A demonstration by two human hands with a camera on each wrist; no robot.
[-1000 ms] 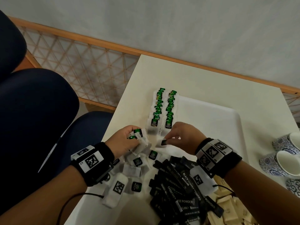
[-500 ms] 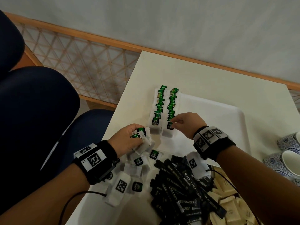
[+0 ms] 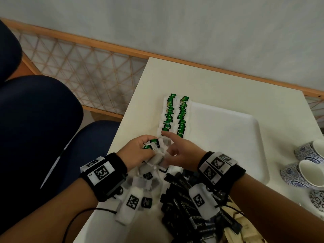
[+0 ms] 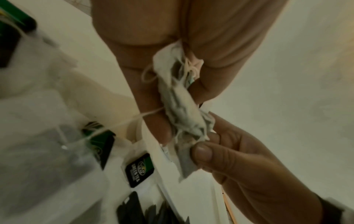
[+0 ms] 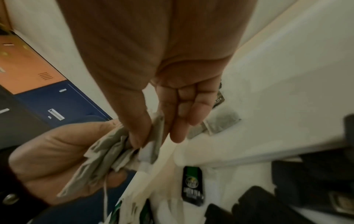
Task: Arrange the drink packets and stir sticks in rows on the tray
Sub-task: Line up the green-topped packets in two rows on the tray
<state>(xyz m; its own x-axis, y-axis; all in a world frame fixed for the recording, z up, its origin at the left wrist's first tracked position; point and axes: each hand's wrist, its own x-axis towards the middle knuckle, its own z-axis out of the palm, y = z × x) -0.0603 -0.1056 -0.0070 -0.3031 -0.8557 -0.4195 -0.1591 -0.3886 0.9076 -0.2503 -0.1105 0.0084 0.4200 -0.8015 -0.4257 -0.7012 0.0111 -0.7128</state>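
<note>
Left hand (image 3: 138, 152): fist closed round a bunch of tea bags (image 4: 184, 115). Right hand (image 3: 180, 153), just beside: thumb and finger pinching one bag at the bunch's edge. Beyond the pinch: two green-tagged rows (image 3: 175, 116) on the tray (image 3: 228, 137). Advice: draw one bag only, keeping its string untangled.

**Three views, one shared bundle**

The head camera looks steeply down from above at the tray (image 3: 228, 137). Both wrist cameras sit very close, facing along the fingers. All three share the tea bags (image 3: 157, 151) (image 4: 184, 115) (image 5: 107, 153) between the hands.
</note>
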